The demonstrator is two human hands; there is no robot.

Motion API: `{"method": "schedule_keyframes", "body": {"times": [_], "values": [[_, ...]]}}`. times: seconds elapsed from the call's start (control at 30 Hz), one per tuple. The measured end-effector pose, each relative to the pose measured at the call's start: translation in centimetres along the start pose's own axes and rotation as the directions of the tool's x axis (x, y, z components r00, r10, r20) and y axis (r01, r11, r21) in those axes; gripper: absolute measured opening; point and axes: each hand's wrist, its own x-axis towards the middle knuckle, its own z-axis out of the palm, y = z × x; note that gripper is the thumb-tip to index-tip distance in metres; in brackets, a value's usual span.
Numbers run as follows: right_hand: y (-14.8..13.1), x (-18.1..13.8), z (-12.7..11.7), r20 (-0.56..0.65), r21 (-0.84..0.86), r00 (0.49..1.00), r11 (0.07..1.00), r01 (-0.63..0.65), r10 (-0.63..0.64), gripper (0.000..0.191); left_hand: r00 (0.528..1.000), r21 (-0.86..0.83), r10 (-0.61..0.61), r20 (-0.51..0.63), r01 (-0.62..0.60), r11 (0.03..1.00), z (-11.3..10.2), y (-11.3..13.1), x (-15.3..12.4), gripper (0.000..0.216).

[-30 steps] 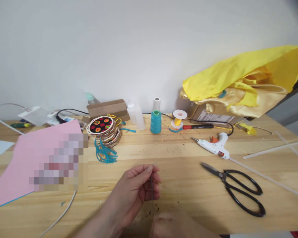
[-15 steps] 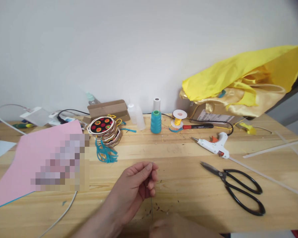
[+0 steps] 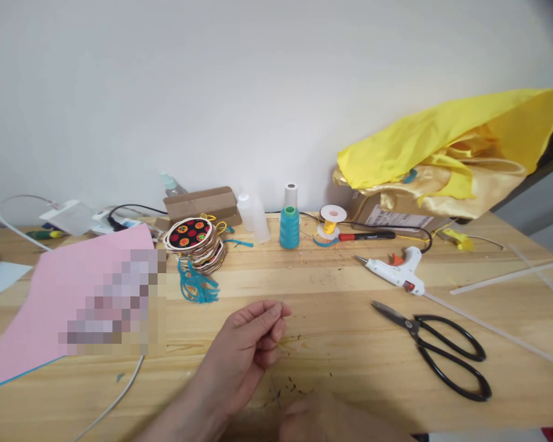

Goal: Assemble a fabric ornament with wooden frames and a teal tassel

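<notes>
My left hand (image 3: 253,344) is above the middle of the table, thumb and forefinger pinched together. A fine thread-like line (image 3: 276,393) runs below it toward my right hand (image 3: 313,417). My right hand is low at the bottom edge, blurred and partly cut off; its fingers look curled, and what they hold is hidden. Beyond the hands stand a teal thread cone (image 3: 289,228) and a spool of yellow cord (image 3: 332,222). Left of them lies a stack of embroidered oval pieces (image 3: 191,236) with a teal tassel (image 3: 200,285). Black-handled scissors (image 3: 415,328) lie to the right.
A white glue gun (image 3: 396,270) lies behind the scissors, with clear glue sticks (image 3: 507,276) beside it. Yellow satin fabric (image 3: 442,147) covers a cardboard box (image 3: 387,218). Pink sheet (image 3: 87,264) and a white cable (image 3: 124,393) lie at left. White plastic bottles (image 3: 253,215) stand by the wall.
My left hand has shifted slightly left, its lower fingers curling further in. The fine line below it now slants instead of hanging straight. My right hand has moved a little.
</notes>
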Motion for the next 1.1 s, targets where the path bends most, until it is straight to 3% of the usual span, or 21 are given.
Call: {"method": "schedule_keyframes", "body": {"times": [0.1,0.17,0.27,0.4,0.5,0.57,0.67,0.77,0.87,0.97,1.1], "values": [[-0.1,-1.1,-1.1,-0.040,0.012,0.999,1.000,-0.022,0.022,0.012,1.000,0.014,0.023,-0.016,-0.022,1.000,-0.2,0.0,-0.1,0.019],[-0.7,-2.6,-2.5,-0.136,0.043,0.987,0.996,-0.084,0.089,0.009,0.999,0.027,0.033,-0.035,-0.033,0.999,-0.3,0.0,-0.2,0.019],[-1.6,-5.7,-4.5,-0.317,0.054,0.921,0.974,-0.219,0.225,0.014,0.998,0.051,0.046,-0.052,-0.044,0.998,-0.6,0.0,-0.2,0.020],[0.5,-10.4,-5.7,-0.589,-0.072,0.756,0.912,-0.403,0.287,0.022,0.994,0.064,0.081,-0.075,-0.076,0.995,-0.7,0.3,-0.1,0.021],[4.4,-13.7,-5.5,-0.781,-0.246,0.577,0.732,-0.635,0.238,0.022,0.991,0.074,0.100,-0.093,-0.093,0.993,-0.7,0.5,0.1,0.023],[6.8,-15.2,-5.2,-0.850,-0.327,0.502,0.587,-0.740,0.159,0.026,0.989,0.083,0.111,-0.094,-0.103,0.991,-0.6,0.5,0.1,0.024],[8.9,-16.2,-4.7,-0.836,-0.387,0.514,0.454,-0.802,0.195,0.031,0.990,0.094,0.114,-0.086,-0.106,0.990,-0.4,0.4,0.0,0.024],[9.2,-16.0,-4.3,-0.813,-0.412,0.531,0.408,-0.815,0.239,0.036,0.991,0.098,0.109,-0.078,-0.101,0.990,-0.2,0.4,0.0,0.026],[8.7,-15.4,-4.0,-0.852,-0.373,0.473,0.374,-0.849,0.223,0.035,0.991,0.104,0.111,-0.078,-0.103,0.989,-0.2,0.5,0.1,0.028],[8.7,-14.9,-3.8,-0.887,-0.328,0.417,0.363,-0.872,0.200,0.036,0.990,0.114,0.119,-0.079,-0.109,0.987,-0.2,0.6,0.2,0.028],[9.0,-15.0,-4.4,-0.875,-0.311,0.428,0.415,-0.855,0.226,0.034,0.988,0.130,0.138,-0.069,-0.129,0.983,-0.2,0.6,0.2,0.030]]}}
